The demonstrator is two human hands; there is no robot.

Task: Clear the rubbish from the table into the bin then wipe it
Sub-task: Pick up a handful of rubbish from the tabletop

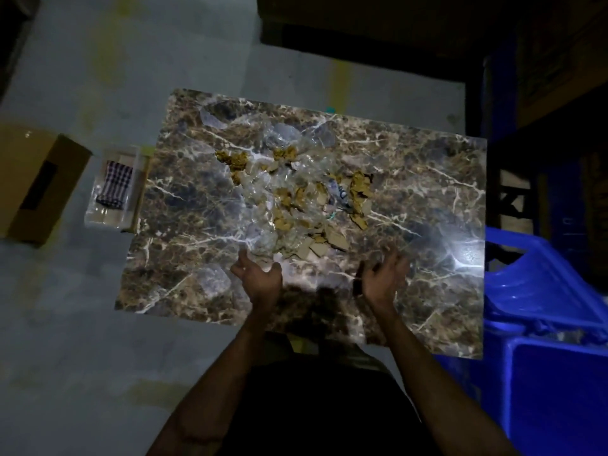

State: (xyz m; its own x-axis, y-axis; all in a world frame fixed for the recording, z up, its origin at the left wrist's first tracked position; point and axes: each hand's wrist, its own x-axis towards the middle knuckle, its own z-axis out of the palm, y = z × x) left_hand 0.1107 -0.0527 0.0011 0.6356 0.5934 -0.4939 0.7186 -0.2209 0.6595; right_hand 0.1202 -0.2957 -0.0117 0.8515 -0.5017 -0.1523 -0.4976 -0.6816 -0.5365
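Both hands hold nothing: the left hand [260, 274] and right hand [383, 278] are spread with palms facing each other, over the near part of the marble table [184, 284]. Just beyond them lies the rubbish [296, 192], perhaps plastic and cardboard scraps. The blue bin [543, 324] stands at the right.

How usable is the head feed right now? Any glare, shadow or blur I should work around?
Head view: dim overall, floor and bin underexposed; a bright glare spot on the table near its right edge; the person's shadow darkens the near edge between the left hand and right hand; the right hand's fingers are motion-blurred; the rubbish pile stays readable; wide-angle bowing skews the table's edges.
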